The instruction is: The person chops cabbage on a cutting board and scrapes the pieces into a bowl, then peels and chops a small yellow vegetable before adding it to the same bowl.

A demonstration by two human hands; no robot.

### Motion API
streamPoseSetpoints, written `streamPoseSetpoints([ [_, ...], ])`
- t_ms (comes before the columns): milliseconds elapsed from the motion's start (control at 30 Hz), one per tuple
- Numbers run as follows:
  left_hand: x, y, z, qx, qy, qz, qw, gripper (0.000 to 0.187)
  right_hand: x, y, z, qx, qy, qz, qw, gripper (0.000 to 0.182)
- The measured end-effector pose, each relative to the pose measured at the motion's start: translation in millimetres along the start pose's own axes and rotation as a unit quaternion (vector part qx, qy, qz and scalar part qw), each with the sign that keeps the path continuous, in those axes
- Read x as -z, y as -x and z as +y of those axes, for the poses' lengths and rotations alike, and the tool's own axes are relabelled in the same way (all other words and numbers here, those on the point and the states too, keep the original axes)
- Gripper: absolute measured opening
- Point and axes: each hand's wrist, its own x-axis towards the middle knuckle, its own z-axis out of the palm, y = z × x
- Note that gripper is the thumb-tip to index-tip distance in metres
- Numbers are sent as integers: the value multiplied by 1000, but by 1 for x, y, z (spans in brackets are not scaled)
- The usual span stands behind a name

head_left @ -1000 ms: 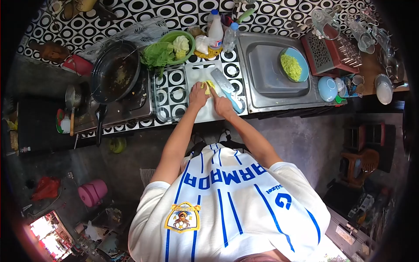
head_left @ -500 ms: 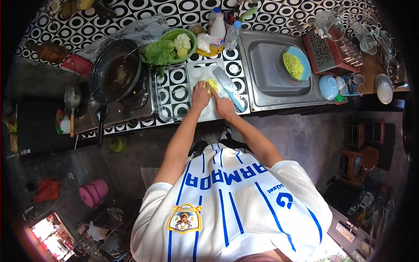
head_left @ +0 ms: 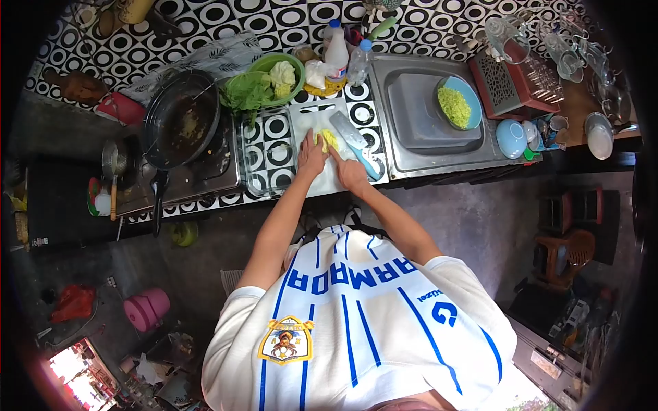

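On the white cutting board (head_left: 327,179) lies a small yellow-green piece of cabbage (head_left: 327,139). My left hand (head_left: 312,157) has its fingers closed over the left side of this piece. From the right, my right hand (head_left: 351,173) grips its near edge, index finger reaching forward; the thumb is hard to make out. A wide-bladed knife (head_left: 347,129) with a light blue handle rests along the board's right side, close to my right hand and not held.
A green bowl (head_left: 299,80) holds leafy greens and cabbage behind the board. Left are a frying pan (head_left: 179,127) and a glass dish (head_left: 264,188). Bottles (head_left: 359,65) stand at the back. Right, a blue bowl (head_left: 473,103) of shredded cabbage sits over a plastic tub (head_left: 418,133) in the sink.
The view has shifted slightly. Both hands stay at the cabbage piece, with the left fingers slightly farther forward over it. The knife stays lying on the board.
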Motion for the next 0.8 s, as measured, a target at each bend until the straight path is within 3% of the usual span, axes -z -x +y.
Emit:
streamPoseSetpoints([
  [133, -2, -3, -1, 26, -13, -5, 1000, 77, 16, 42, -2, -17, 26, -42, 999, 79],
  [300, -4, -4, -2, 29, -7, 0, 1000, 78, 6, 29, 3, 5, 29, -17, 999, 82],
  [500, -15, 10, -10, -89, -51, 46, 994, 71, -9, -22, 0, 25, 21, 30, 999, 78],
  [800, -8, 10, 6, 0, -45, 21, 999, 64, 13, 57, 8, 18, 18, -40, 999, 82],
])
